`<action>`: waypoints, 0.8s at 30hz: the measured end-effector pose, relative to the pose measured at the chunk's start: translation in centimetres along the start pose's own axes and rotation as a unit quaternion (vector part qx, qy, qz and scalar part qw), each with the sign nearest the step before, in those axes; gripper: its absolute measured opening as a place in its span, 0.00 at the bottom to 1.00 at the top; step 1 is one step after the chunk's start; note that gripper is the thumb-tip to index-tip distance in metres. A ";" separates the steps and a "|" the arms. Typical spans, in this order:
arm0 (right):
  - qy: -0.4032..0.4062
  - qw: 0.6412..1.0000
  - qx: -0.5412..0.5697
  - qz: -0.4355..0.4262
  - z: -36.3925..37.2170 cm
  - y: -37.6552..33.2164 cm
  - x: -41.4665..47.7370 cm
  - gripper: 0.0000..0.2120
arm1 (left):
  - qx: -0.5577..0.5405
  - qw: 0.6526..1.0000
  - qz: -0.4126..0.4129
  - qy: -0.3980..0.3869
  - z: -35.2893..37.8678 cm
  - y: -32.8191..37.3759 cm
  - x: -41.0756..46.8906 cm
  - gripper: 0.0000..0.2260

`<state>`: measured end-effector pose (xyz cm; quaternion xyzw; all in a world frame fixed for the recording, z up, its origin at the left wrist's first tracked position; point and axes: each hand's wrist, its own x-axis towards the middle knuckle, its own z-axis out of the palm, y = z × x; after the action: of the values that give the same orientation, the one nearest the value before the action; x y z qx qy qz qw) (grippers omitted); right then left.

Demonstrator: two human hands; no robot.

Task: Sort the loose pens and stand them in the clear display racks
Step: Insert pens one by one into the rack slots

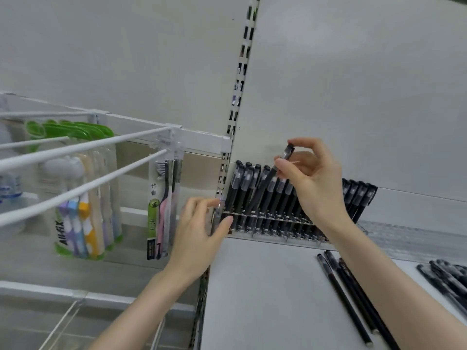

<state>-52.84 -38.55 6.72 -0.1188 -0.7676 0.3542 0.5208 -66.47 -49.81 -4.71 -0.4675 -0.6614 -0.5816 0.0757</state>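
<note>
Up at the back of the grey shelf [265, 286], the right hand [310, 183] pinches a pen [270, 176] between thumb and fingertips near its clear cap. The pen is slim, with a black barrel, and tilts with its lower end down among the row of matching black pens leaning in the clear rack [265, 219]. The left hand [202, 231] grips the rack's left end between thumb and curled fingers. Three loose pens [348, 299] lie side by side on the shelf under the right forearm, and another pile [447, 279] lies at the far right
</note>
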 end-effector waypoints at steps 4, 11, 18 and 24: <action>0.018 0.999 -0.033 -0.012 0.4 0.6 0.5 0.13 | 0.018 0.999 -0.021 -0.023 1.0 -0.6 0.8 0.23; -0.008 0.998 -0.066 0.002 1.7 2.1 0.0 0.13 | -0.005 0.999 -0.021 0.033 1.9 -1.5 1.6 0.16; -0.023 0.994 -0.103 0.011 2.5 3.2 -0.7 0.15 | -0.005 0.999 -0.016 0.029 1.7 -1.7 1.9 0.15; -0.063 0.989 -0.136 0.020 2.7 3.4 -0.8 0.12 | 0.026 0.999 -0.013 0.015 1.3 -1.2 1.9 0.18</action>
<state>-55.50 -37.69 3.29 -0.1809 -0.8373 0.2638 0.4435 -67.76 -47.58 -4.74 -0.4479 -0.6807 -0.5726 0.0903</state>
